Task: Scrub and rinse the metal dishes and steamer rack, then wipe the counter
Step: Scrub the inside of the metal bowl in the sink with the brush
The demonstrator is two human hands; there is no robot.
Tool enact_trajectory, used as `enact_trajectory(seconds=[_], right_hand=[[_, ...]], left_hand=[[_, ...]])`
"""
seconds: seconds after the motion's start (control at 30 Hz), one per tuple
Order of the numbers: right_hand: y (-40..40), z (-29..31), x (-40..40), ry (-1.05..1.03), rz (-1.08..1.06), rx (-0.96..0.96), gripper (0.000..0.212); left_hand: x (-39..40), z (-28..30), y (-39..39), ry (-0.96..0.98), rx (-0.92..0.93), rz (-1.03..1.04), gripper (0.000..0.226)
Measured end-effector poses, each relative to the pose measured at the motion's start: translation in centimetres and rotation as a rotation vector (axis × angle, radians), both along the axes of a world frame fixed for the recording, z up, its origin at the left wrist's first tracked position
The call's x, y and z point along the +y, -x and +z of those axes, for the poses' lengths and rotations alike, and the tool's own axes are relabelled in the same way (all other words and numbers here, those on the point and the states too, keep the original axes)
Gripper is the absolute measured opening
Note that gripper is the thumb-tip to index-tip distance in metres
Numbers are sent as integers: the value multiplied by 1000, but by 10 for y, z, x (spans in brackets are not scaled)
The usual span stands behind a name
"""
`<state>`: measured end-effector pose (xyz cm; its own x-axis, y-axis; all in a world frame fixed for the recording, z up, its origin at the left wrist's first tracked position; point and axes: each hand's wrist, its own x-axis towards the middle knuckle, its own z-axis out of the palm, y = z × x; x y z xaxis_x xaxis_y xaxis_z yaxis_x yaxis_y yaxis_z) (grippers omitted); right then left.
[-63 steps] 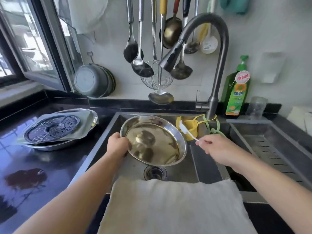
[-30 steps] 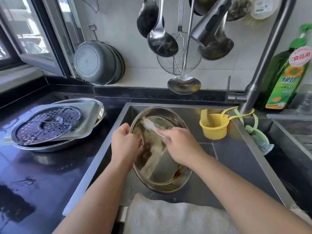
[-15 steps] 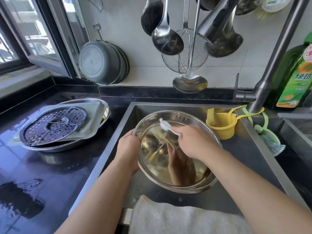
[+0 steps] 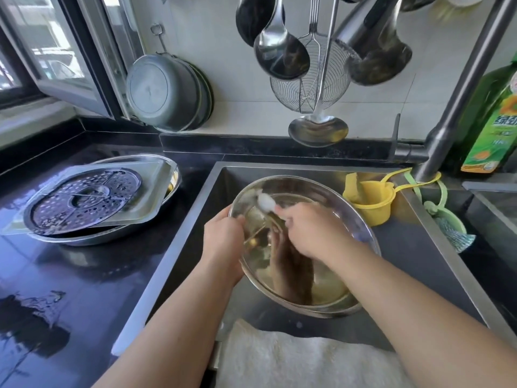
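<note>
Over the steel sink point(image 4: 436, 228), the left hand point(image 4: 223, 245) clamps the round shiny metal dish point(image 4: 347, 217); the right hand point(image 4: 313, 231) pinches a white brush point(image 4: 265, 203) inside it. The perforated steamer rack point(image 4: 84, 196), left of the sink, looks unwashed; black counter point(image 4: 84, 289) wet, unwiped.

I can't make out the brush head point(image 4: 265, 202), blurred white. Right hand point(image 4: 316, 231) hides its handle. Soap bottle point(image 4: 495, 119) cut off at right edge; faucet top point(image 4: 475, 65) and utensil handles point(image 4: 331, 29) cut at top.
</note>
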<state>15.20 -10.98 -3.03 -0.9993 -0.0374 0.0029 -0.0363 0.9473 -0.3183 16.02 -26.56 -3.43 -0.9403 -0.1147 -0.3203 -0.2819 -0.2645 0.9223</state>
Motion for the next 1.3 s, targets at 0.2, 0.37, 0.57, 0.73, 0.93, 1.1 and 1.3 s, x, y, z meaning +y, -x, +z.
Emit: enact_trajectory(seconds=[0.2, 0.37, 0.57, 0.73, 0.93, 1.1, 1.3], right_hand=[[-22, -12, -20, 207, 170, -144, 42], [11, -6, 8, 26, -66, 3, 47], [-19, -18, -17, 262, 183, -102, 45], [11, -6, 11, 74, -74, 25, 48], [-16, -13, -14, 218, 167, -65, 47], [0, -6, -1, 153, 20, -19, 46], [0, -9, -5, 136, 20, 14, 51]], left_hand=[[-7, -3, 5, 27, -6, 52, 43], [4, 1, -4, 43, 55, 12, 51], [-4, 0, 0, 84, 62, 46, 47], [4, 1, -5, 78, 103, 9, 53], [-6, 2, -1, 67, 80, 95, 42], [4, 0, -5, 82, 107, 58, 43], [-4, 3, -6, 80, 120, 60, 39]])
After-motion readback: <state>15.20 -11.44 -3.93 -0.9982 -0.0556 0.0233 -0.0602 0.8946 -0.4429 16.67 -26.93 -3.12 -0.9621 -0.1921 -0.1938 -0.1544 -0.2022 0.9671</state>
